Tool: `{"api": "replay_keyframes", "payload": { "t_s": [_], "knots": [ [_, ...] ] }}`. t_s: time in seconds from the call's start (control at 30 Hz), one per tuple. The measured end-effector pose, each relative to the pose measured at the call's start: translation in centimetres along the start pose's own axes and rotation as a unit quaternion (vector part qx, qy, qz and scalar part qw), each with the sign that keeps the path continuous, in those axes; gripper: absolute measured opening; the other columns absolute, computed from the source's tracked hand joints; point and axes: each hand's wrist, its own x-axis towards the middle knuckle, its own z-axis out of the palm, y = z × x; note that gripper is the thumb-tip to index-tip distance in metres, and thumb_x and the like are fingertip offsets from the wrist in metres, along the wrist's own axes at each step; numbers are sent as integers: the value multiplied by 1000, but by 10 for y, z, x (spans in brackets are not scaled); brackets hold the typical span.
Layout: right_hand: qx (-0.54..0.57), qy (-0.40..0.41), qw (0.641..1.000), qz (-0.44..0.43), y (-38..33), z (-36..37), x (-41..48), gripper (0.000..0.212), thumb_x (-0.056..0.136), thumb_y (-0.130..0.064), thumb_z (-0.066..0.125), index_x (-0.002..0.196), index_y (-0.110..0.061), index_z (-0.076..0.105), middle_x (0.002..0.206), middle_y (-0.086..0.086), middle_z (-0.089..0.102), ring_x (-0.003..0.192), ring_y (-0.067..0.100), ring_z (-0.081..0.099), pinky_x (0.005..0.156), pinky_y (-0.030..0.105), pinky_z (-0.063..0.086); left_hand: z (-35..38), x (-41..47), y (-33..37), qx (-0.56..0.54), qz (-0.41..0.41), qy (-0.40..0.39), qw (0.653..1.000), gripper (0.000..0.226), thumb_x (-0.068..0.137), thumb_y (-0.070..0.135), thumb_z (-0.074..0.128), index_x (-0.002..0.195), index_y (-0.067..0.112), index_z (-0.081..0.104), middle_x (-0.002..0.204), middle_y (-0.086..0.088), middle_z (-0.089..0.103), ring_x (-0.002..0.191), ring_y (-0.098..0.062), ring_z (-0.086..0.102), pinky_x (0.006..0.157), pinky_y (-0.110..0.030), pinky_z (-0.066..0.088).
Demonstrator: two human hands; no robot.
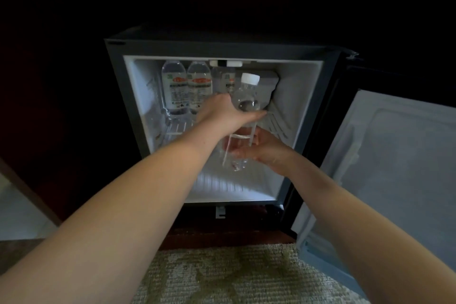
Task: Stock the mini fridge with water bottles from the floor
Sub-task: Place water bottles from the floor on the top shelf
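The fridge door [399,155] runs off the right edge (bottle labels [174,87] too blurred to read).

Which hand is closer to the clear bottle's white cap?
Left. The left hand grips below the white cap; the right hand holds the clear plastic bottle lower down.

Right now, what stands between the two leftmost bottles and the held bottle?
A third bottle, partly behind the left hand; the head view shows it.
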Motion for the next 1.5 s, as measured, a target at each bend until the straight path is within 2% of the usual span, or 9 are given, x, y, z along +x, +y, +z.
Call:
{"api": "replay_keyframes", "payload": {
  "t_s": [0.2, 0.33, 0.47, 0.7, 0.9, 1.1, 1.27, 1.4, 1.5],
  "knots": [
    [1, 50, 997, 63, 7, -28, 3, 71, 69, -18, 84, 131, -21, 50, 117, 7, 68, 106, 20, 66, 100, 41, 48, 1, 6, -10, -53, -76, -128, 987, 91, 70, 65, 66, 139, 10, 41, 141, -11, 46, 125, -30, 48, 97, -37, 41],
    [52, 110, 992, 40, -14, -36, 20, 41, 77, -11, 76, 114, -14, 60, 103, 9, 73, 94, 23, 71, 73, 29, 52, 8, 14, -40, 18, -68, -100, 992, 69, 75, 53, 69, 130, 15, 52, 130, -6, 56, 113, -26, 54, 89, -33, 43],
    [53, 183, 981, 27, -34, -43, 46, 51, 73, -10, 79, 120, -7, 59, 83, 2, 67, 61, 9, 64, 64, 28, 55, 18, 20, -55, 102, -56, -131, 985, 60, 83, 41, 66, 133, 12, 50, 136, -11, 51, 122, -28, 49, 99, -32, 38],
    [10, 222, 975, 14, -27, -52, 74, 87, 54, -12, 86, 132, -16, 48, 118, 7, 65, 105, 26, 63, 95, 44, 51, 22, 25, -63, 206, -24, -168, 964, 67, 90, 52, 51, 142, 10, 40, 149, -9, 37, 135, -27, 36, 107, -31, 30],
    [23, 248, 968, -26, -24, -40, 91, 82, 67, 12, 76, 137, -5, 35, 123, 18, 61, 106, 28, 62, 93, 45, 52, 17, 27, -71, 233, -3, -162, 959, 57, 90, 49, 51, 135, 14, 51, 142, -8, 47, 129, -26, 44, 102, -30, 36],
    [33, 235, 970, -58, -23, -28, 108, 72, 69, 10, 76, 126, -10, 35, 98, -3, 61, 90, 14, 62, 79, 32, 54, 18, 30, -71, 237, -6, -161, 958, 59, 89, 49, 52, 136, 14, 49, 141, -7, 47, 127, -26, 46, 101, -30, 39],
    [8, 221, 974, -49, -20, -29, 108, 84, 64, -2, 84, 133, -9, 36, 119, 6, 60, 109, 21, 60, 92, 44, 52, 19, 28, -74, 245, 2, -161, 956, 61, 88, 52, 51, 138, 18, 47, 143, -5, 46, 129, -25, 44, 100, -29, 39],
    [-28, 250, 968, -12, -20, -32, 106, 85, 69, -6, 82, 139, -9, 32, 129, 9, 53, 119, 21, 53, 96, 35, 47, 19, 21, -75, 229, -3, -170, 958, 63, 88, 48, 53, 142, 18, 40, 147, -6, 41, 132, -26, 41, 103, -30, 36],
    [-10, 255, 967, 25, -21, -34, 99, 97, 75, -15, 79, 149, -16, 17, 146, 8, 35, 134, 24, 38, 104, 33, 36, 21, 19, -81, 178, -7, -164, 970, 57, 85, 47, 58, 133, 18, 50, 137, -6, 52, 121, -25, 51, 91, -29, 41]
  ]
}}
